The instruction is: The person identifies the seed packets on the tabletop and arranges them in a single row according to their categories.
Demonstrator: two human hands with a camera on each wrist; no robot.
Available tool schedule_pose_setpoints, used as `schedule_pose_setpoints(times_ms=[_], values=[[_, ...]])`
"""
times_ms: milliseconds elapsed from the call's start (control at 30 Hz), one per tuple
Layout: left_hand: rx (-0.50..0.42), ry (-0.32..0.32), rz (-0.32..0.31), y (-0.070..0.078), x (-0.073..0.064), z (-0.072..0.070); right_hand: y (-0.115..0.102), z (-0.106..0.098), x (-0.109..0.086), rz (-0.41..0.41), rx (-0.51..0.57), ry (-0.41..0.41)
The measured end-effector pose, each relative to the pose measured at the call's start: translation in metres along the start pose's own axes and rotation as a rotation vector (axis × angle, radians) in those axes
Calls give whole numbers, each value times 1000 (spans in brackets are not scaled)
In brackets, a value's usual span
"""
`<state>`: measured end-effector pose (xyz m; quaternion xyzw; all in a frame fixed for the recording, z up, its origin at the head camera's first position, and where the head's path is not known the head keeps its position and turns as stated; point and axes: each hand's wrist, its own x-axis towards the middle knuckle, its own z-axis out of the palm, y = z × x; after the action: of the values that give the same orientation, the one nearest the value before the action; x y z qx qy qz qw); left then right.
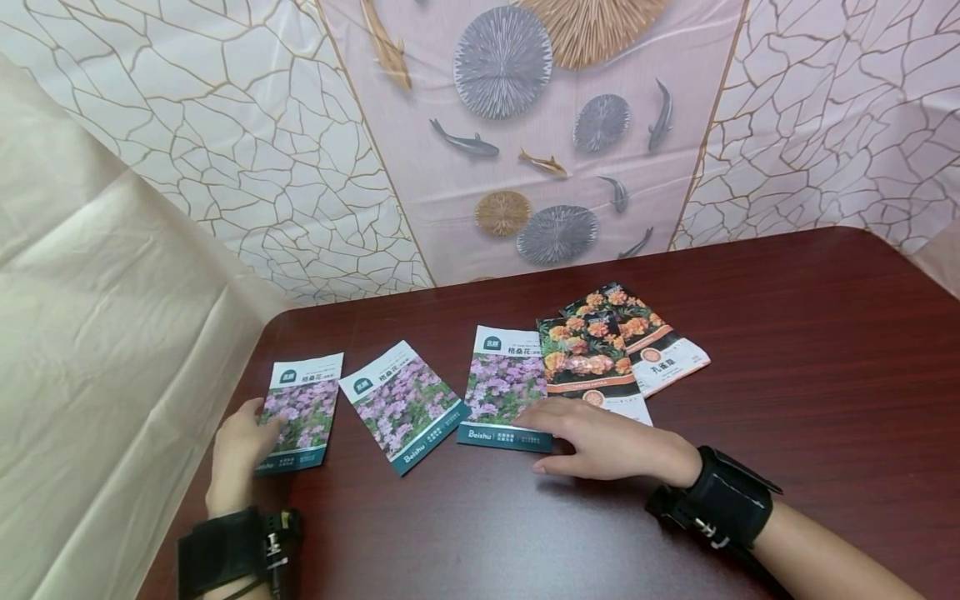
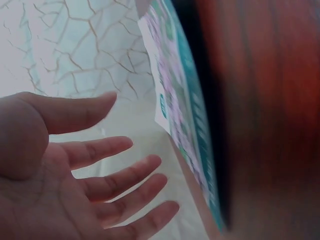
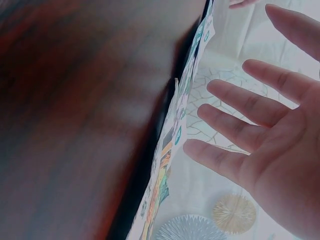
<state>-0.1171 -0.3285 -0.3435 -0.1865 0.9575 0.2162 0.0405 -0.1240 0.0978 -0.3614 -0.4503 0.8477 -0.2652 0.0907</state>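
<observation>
Three seed packets with purple flowers and teal bottom bands lie on the table: a left one (image 1: 306, 408), a tilted middle one (image 1: 405, 407) and a right one (image 1: 502, 385). Two packets with orange flowers sit further right; the front one (image 1: 588, 354) overlaps the back one (image 1: 660, 354) and the right purple packet's edge. My left hand (image 1: 242, 450) is over the left packet's lower left side, its fingers spread and holding nothing in the left wrist view. Relaxed and likewise holding nothing, my right hand (image 1: 600, 437) hovers by the lower edges of the right purple and front orange packets.
The dark red-brown table (image 1: 810, 367) has a rounded far right corner. Behind it hangs a patterned cloth (image 1: 525, 167) with fish and round motifs. A cream cloth (image 1: 97, 350) slopes along the left side. Each wrist wears a black strap (image 1: 735, 500).
</observation>
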Motion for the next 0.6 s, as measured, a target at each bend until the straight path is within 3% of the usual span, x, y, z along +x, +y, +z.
schedule_pose_setpoints(times_ms=[600], values=[[-63, -95, 205, 53, -12, 13, -2, -8, 7, 6, 31, 14]])
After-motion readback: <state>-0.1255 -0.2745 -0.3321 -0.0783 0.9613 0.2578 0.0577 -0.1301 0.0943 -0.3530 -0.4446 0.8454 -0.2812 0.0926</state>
